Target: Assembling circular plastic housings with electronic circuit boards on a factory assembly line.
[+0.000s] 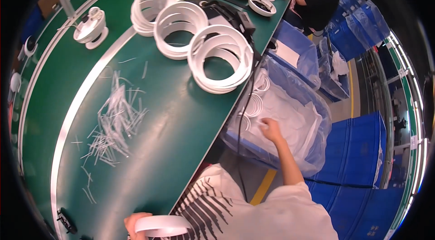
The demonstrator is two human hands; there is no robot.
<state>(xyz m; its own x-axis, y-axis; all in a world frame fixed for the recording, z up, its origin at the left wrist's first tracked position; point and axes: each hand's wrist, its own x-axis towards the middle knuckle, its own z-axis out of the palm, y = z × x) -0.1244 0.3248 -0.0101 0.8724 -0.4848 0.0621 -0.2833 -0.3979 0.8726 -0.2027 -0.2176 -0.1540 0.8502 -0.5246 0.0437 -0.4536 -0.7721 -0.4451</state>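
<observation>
At the lower edge, my left hand [135, 224] is closed around a white plastic ring [164, 223] with a broad rim, held by the table's near edge. My right arm stretches out over a blue bin [268, 162] lined with clear plastic. Over the white sheet [294, 117] in that bin, my right hand [272, 129] has its fingers bent and apart, with nothing plain between them. Just left of its fingertips lie nested white rings [255, 105], partly tucked under the sheet.
Stacks of white rings [220, 85] stand on the green table [154, 149], beside a pile of clear plastic strips [117, 120]. A white device [92, 29] stands farther left. Black cables run along the table's edge. A co-worker [317, 0] works at the far end; blue crates [355, 149] stand right.
</observation>
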